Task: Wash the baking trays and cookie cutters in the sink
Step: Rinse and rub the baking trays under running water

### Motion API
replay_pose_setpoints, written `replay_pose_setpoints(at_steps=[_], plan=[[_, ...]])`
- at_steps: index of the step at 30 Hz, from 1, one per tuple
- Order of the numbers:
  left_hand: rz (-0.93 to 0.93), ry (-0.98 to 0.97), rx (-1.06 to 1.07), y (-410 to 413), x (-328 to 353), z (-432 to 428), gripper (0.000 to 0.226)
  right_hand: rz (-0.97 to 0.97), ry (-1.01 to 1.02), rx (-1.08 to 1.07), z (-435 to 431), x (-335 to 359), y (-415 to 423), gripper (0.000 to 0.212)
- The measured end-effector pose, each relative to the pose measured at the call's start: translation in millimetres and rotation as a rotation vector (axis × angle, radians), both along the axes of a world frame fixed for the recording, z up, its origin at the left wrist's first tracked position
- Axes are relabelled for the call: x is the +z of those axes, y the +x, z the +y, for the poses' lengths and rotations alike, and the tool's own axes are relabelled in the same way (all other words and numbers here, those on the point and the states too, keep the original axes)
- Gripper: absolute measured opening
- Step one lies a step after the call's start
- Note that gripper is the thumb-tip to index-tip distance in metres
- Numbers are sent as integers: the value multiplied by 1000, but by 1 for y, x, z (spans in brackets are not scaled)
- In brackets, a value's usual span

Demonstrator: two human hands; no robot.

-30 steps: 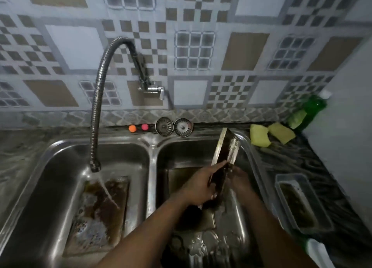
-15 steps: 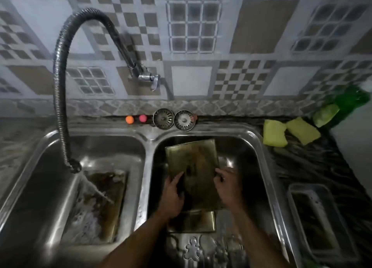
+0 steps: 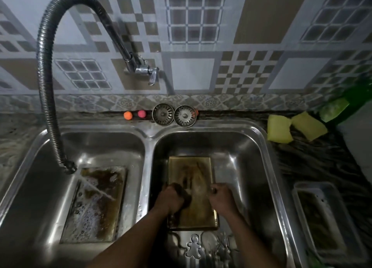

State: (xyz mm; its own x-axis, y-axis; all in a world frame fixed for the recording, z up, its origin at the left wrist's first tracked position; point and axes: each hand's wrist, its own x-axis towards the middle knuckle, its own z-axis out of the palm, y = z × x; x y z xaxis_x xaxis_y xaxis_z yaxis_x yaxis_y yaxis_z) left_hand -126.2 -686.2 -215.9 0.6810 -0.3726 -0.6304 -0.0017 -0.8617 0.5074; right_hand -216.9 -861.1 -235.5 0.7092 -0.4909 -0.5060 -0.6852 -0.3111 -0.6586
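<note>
Patterned tiles [image 3: 191, 74] backed a steel double sink [image 3: 149, 135], and the action sat in the right basin. A brown-stained baking tray [image 3: 193, 173] lay flat on the basin floor, the sensible spot, since the steel underneath took the scrubbing pressure. The left hand [image 3: 171, 199] was curled round a dark scouring pad [image 3: 184, 193], pressing it onto the tray's near-left part. The right hand [image 3: 222, 197] was at the tray's right rim, fingers [image 3: 214, 190] bent and apparently pinching that edge, most likely to stop the tray skating under the pad. Over in the left basin the flexible faucet hose [image 3: 43, 86] ran water onto a soaking tray [image 3: 96, 203], suds showing, so the grime probably softened while it waited. A gingerbread-man cutter [image 3: 194, 246] waited at the near end of the right basin among other cutters, not yet washed. Two yellow sponges [image 3: 278, 132] lay unused on the bench [image 3: 322, 163], within reach.
</note>
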Motion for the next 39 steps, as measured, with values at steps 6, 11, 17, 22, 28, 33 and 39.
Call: replay_pose_setpoints(at_steps=[6, 11, 17, 22, 28, 33, 39], plan=[[38, -6, 57, -2, -18, 1, 57, 49, -8, -9, 10, -11, -6, 21], [86, -33, 90, -7, -11, -3, 71, 70, -10, 50, 9, -15, -15, 21], [-87, -343, 217, -2, 34, -5, 46, -94, -54, 1, 17, 41, 4, 8], [-274, -556, 321, 9, 83, 23, 37, -228, -137, 46, 48, 90, 39, 27], [-436, -564, 368, 21, 103, 92, 32, -338, -111, 65, 129, 133, 79, 38], [-371, -451, 406, 26, 76, 192, 29, -329, 32, 138, 220, 122, 91, 35], [-278, -176, 442, 46, 46, 287, 30, -236, 121, 128, 298, 87, 103, 18]])
